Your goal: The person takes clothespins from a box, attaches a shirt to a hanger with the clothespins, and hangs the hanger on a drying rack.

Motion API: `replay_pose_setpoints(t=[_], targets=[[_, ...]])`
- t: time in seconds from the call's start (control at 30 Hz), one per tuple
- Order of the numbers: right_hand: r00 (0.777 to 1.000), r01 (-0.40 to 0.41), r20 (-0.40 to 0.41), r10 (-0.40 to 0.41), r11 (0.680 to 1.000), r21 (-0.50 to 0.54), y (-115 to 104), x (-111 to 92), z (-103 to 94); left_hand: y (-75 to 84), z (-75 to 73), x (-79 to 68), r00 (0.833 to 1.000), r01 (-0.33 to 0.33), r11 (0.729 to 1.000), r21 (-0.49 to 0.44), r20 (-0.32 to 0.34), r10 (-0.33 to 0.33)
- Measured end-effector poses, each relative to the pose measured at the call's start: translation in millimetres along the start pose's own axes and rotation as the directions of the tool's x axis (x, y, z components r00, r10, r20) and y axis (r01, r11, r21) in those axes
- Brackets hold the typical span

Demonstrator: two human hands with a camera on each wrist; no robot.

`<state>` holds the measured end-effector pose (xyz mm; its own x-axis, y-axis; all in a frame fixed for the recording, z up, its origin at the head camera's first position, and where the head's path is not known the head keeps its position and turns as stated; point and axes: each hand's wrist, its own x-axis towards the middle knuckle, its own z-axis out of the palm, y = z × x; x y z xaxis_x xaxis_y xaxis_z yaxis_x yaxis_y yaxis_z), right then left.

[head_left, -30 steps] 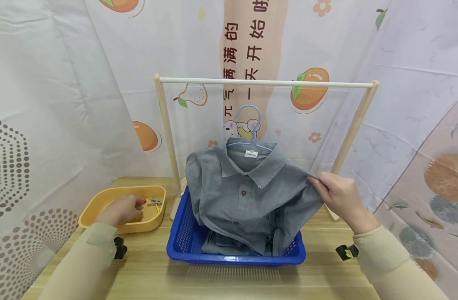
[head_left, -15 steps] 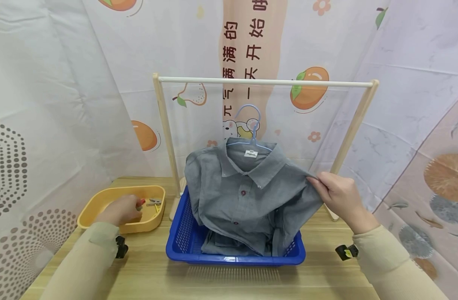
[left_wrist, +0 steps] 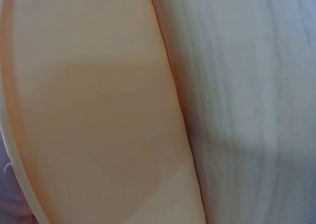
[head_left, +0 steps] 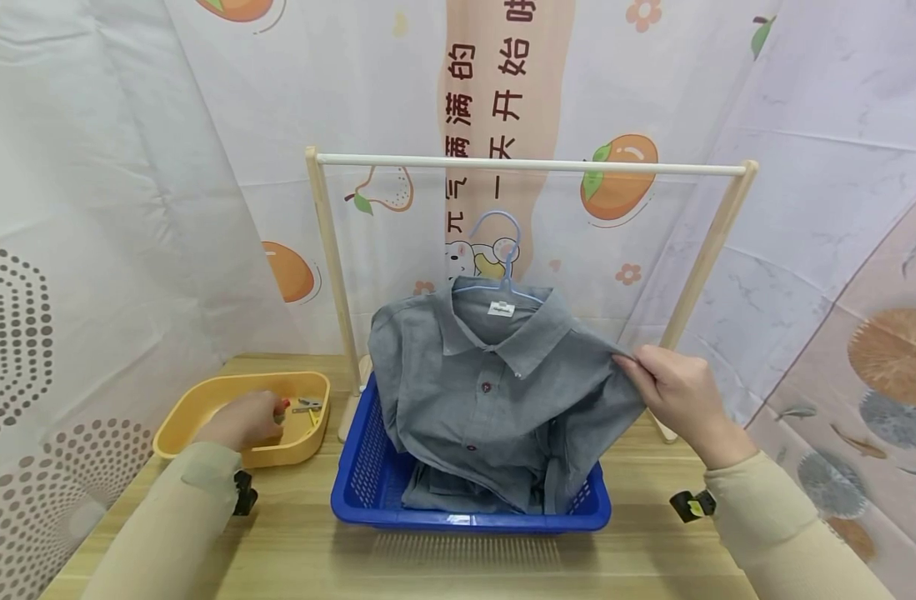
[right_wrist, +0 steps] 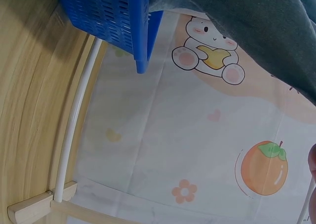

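A grey button-up shirt (head_left: 458, 392) with a light blue hanger (head_left: 508, 258) in its collar stands partly in a blue basket (head_left: 473, 522). My right hand (head_left: 678, 392) pinches the shirt's shoulder on the right side and holds it stretched outward. At the left, my left hand (head_left: 243, 419) reaches into a yellow basin (head_left: 296, 450). Something small and red (head_left: 282, 404) shows at its fingertips; whether they grip it is hidden. Several small clips (head_left: 307, 405) lie in the basin beside that hand. The left wrist view shows mostly the basin's wall (left_wrist: 108, 110).
Behind the basket stands a wooden rack with a white rail (head_left: 533, 164), its posts left and right of the basket. More folded grey cloth (head_left: 458, 492) lies in the basket under the shirt. Printed curtains hang behind and at both sides of the wooden table (head_left: 292, 533).
Almost nothing differs. The left hand stays in the yellow basin with only slight finger movement, and the right hand keeps its hold on the shirt.
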<state>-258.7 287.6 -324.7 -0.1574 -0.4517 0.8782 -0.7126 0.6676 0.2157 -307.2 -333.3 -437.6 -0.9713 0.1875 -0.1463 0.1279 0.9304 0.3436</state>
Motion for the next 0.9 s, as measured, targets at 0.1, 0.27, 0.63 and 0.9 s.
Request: replay_pose_setpoints(t=[0.1,0.27,0.63,0.9], targets=[[1.000,-0.001,0.005,0.001,1.000,0.000,-0.1,0.1,0.1,-0.2,0.5,0.5,1.000,0.000,1.000,-0.005,0.010,0.000],[1.000,-0.004,0.008,0.004,1.000,0.003,-0.1,0.1,0.1,-2.0,1.4,1.4,1.000,-0.016,1.000,0.012,0.016,0.015],[1.000,-0.005,0.013,0.005,1.000,0.001,-0.2,0.8,-0.9,-3.0,2.0,2.0,0.999,-0.036,0.999,0.018,0.014,0.035],[1.000,0.001,0.010,-0.001,1.000,-0.003,-0.3,0.8,-1.4,-0.7,0.0,0.5,0.999,-0.030,0.999,0.022,0.019,0.030]])
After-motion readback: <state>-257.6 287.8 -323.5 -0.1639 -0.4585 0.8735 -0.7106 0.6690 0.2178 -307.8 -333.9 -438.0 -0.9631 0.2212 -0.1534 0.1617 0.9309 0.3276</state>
